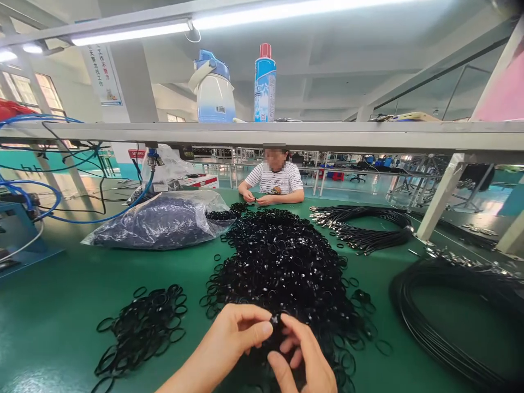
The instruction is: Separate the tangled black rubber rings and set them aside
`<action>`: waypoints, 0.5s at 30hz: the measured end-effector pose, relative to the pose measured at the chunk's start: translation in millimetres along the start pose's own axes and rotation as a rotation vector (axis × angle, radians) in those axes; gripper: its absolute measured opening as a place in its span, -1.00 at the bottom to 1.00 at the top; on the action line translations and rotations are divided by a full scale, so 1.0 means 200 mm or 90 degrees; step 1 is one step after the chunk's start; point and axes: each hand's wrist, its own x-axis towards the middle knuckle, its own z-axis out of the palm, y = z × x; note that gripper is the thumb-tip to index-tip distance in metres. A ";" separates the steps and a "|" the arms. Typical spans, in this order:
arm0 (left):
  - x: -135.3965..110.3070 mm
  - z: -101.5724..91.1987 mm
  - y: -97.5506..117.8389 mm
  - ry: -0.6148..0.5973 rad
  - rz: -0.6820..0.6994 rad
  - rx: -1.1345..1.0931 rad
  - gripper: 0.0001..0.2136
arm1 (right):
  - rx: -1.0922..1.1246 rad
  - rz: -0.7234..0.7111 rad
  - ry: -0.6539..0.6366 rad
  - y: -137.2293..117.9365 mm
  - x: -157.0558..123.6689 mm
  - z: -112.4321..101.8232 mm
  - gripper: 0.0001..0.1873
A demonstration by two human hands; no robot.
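Observation:
My left hand (229, 341) and my right hand (303, 355) meet low in the view, their fingertips pinching a small black rubber ring (274, 319) from both sides. Both hands are over the near edge of a large heap of black rubber rings (278, 267), which hides the bench beneath it. A smaller loose pile of the same rings (141, 333) lies to the left of my hands, out of their reach of touch.
Bundled black cables with metal ends (360, 229) and a black cable coil (446, 311) lie right on the green bench (53, 349). A plastic bag of dark items (159, 224) sits far left. A co-worker (274, 180) sits opposite, beyond a low metal shelf (262, 136).

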 end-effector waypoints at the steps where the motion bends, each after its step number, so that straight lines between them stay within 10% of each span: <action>1: -0.02 0.02 -0.01 -0.013 -0.010 -0.025 -0.76 | 0.027 0.042 0.020 0.01 0.01 0.00 -0.58; 8: -0.01 0.04 -0.11 0.017 -0.051 -0.120 -0.71 | 0.162 0.314 -0.067 0.07 0.06 -0.06 -0.76; 15: -0.01 0.04 -0.13 0.018 -0.056 -0.144 -0.65 | 0.271 0.310 -0.082 0.05 0.08 -0.07 -0.69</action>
